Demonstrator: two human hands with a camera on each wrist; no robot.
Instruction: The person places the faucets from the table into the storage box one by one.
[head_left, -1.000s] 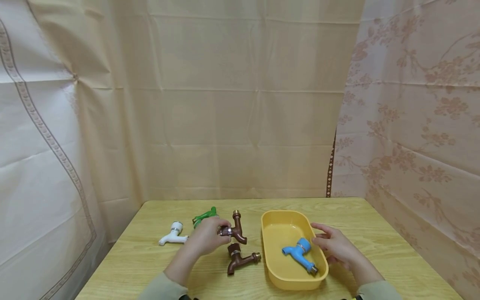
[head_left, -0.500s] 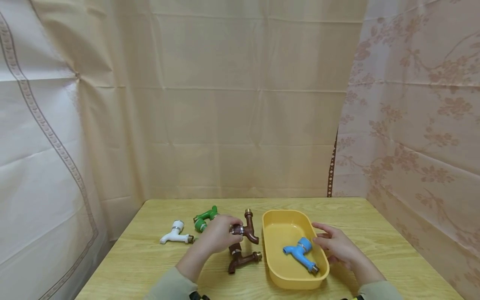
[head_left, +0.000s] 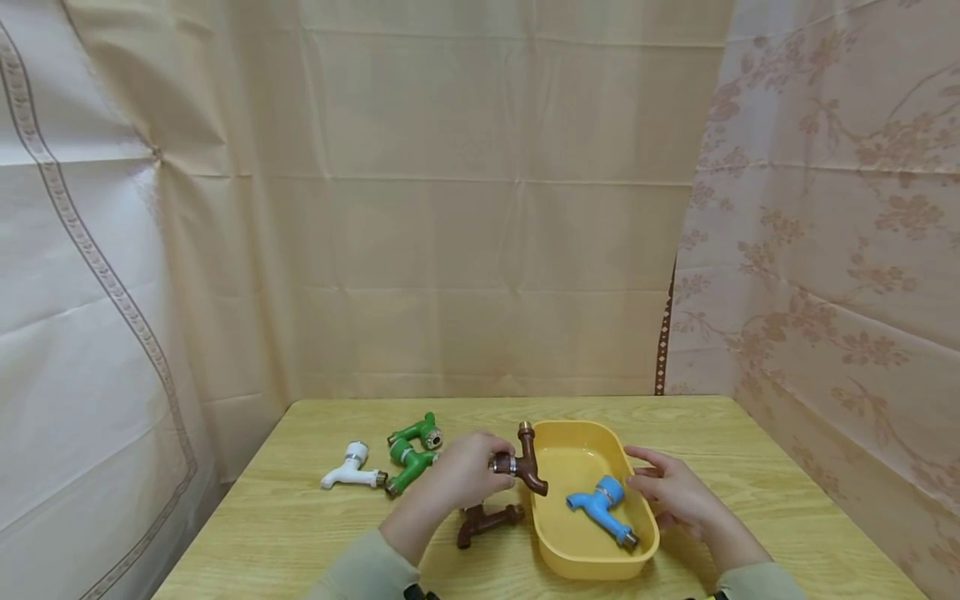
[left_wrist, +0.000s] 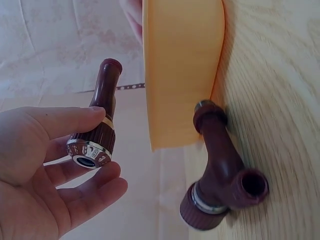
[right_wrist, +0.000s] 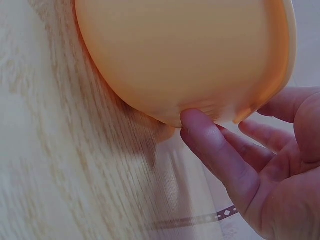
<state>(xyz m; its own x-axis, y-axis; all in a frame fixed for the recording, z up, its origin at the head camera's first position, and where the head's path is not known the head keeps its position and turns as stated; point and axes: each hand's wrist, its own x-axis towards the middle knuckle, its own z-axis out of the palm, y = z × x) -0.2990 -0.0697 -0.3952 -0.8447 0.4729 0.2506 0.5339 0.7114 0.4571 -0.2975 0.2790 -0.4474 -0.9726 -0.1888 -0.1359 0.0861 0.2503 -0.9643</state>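
My left hand (head_left: 468, 471) pinches a dark brown tap (head_left: 531, 462) by its ribbed knob, holding it up at the left rim of the yellow basin (head_left: 551, 558). In the left wrist view, the thumb and fingers hold the knob of that brown tap (left_wrist: 105, 92). A blue tap (head_left: 602, 506) lies inside the basin. On the basin's right side, my right hand (head_left: 678, 496) touches the outer wall with loosely extended fingers; the right wrist view has its thumb (right_wrist: 205, 132) against the plastic. Under the left hand, a second brown tap (head_left: 487, 523) lies on the table, its knob partly hidden.
Left of the hands lie a white tap (head_left: 352, 468) and two green taps, one farther back (head_left: 417, 432) and one nearer (head_left: 408, 462). They rest on a wood-grain table (head_left: 255, 533). Beige curtains (head_left: 480, 250) hang behind and at both sides.
My left hand has carried the brown tap rightward, from above the other brown tap to the basin's left rim. The nearer green tap has come into fuller view. My right hand stays put.
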